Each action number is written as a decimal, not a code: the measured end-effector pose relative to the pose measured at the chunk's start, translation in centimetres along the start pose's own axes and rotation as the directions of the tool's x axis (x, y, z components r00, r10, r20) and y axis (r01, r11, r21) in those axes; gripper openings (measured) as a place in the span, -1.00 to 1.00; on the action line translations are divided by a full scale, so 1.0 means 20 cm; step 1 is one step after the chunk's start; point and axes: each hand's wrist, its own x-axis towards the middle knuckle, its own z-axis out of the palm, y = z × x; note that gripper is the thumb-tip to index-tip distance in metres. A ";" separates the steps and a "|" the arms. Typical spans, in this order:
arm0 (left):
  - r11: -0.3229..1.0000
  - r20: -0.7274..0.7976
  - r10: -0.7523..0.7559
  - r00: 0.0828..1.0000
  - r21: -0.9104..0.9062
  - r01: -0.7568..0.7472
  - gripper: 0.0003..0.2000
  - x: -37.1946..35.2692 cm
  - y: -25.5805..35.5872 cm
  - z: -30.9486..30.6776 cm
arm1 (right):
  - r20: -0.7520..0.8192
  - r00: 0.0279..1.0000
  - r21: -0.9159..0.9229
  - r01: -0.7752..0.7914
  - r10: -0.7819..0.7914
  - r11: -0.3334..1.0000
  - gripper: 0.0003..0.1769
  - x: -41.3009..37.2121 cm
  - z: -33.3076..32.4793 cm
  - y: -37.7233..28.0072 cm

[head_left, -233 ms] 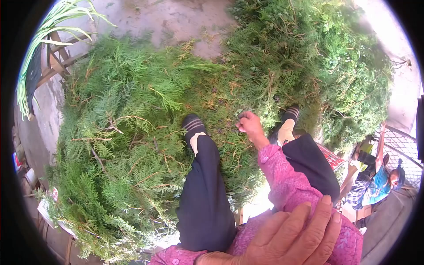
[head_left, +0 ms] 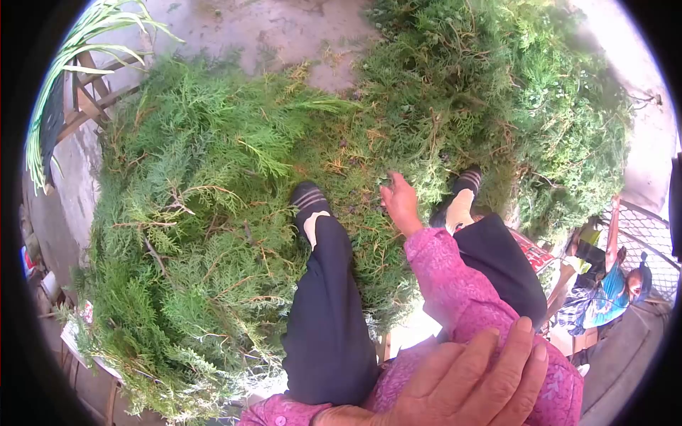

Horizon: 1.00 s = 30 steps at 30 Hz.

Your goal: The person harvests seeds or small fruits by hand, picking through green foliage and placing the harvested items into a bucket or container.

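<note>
My right hand (head_left: 402,204), in a pink patterned sleeve (head_left: 462,277), is held out over the green branches between my two feet. Its fingers are apart and I make out nothing in them. Lying flat across my right arm and lap, my left hand (head_left: 472,376) has its fingers stretched out and holds nothing. Feathery evergreen branches (head_left: 206,234) cover the ground to the left, with another thick heap (head_left: 483,92) at the upper right. Small clippings (head_left: 348,156) lie between the heaps. My dark shoes (head_left: 310,199) rest among the greenery.
Long green stalks (head_left: 71,64) hang over a wooden frame (head_left: 89,103) at the upper left. At the right edge a person in a blue top (head_left: 611,295) is near a wire mesh (head_left: 643,241). Concrete floor (head_left: 284,32) shows at the top.
My right hand has shifted slightly upward, and its fingers have gone from curled together to apart. My left hand has barely moved.
</note>
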 end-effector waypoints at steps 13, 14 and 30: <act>1.000 0.033 0.019 0.999 -0.017 -0.018 -0.74 -0.01 0.00 0.02 | 0.073 0.997 -0.499 0.072 -0.041 0.863 -0.65 0.14 0.05 -0.02; 1.000 0.043 0.020 0.999 -0.018 -0.019 -0.74 0.00 0.00 0.02 | 0.073 0.996 -0.500 0.072 -0.041 0.863 -0.65 0.15 0.02 -0.04; 0.999 0.048 -0.007 0.999 -0.050 0.009 -0.74 0.00 0.00 0.03 | -0.008 0.996 -0.394 0.084 -0.094 0.916 -0.67 0.03 0.05 0.07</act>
